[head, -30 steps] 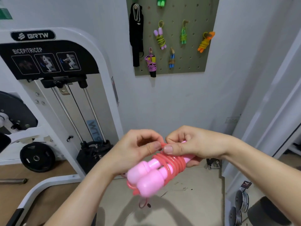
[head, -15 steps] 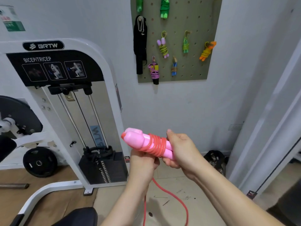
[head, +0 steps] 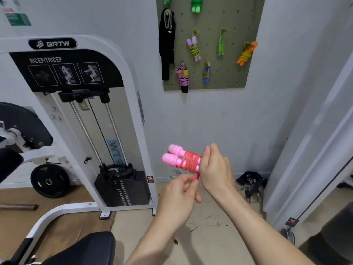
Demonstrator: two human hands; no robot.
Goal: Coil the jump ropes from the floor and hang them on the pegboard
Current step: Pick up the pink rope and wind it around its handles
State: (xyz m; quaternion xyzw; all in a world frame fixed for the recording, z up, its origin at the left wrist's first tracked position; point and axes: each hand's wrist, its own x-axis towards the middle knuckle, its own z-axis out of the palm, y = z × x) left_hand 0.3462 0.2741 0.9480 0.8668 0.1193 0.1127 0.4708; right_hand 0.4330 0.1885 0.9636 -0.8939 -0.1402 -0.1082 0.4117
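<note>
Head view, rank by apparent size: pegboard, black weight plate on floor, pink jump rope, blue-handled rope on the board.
1. pegboard, largest by far.
2-3. black weight plate and pink jump rope: look about alike; the rope is much nearer the camera, so not ranked.
4. blue-handled jump rope, smallest.

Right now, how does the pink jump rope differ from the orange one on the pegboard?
The pink jump rope is gripped by the right hand, the left hand pinching its loose cord end; the orange jump rope hangs from the pegboard, untouched. The pink one lies roughly level, the orange one slants. Both have cord wound round paired handles.
</note>
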